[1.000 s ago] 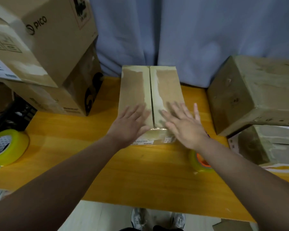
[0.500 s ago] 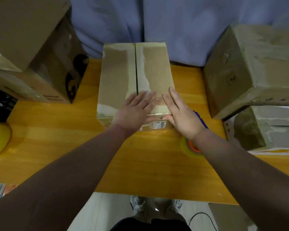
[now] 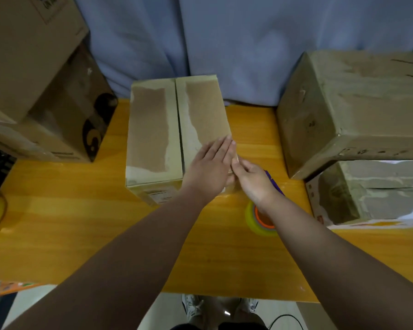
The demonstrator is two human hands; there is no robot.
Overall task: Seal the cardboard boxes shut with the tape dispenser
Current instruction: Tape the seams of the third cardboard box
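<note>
We look down on a brown cardboard box (image 3: 153, 129), its two top flaps closed but untaped, standing at the middle of the far edge of a yellow wooden tabletop (image 3: 81, 234). Our left hand (image 3: 210, 165) lies flat on the right flap, fingers straight. Our right hand (image 3: 253, 181) curls at the box's near right corner; we cannot tell whether it holds anything. The yellow-roll, purple-handled tape dispenser (image 3: 253, 217) lies ungripped beneath that wrist. If the flat hand lifts, the flaps may spring apart and tape would go on crooked. The small label (image 3: 157, 195) on the box's near face is unreadable.
</note>
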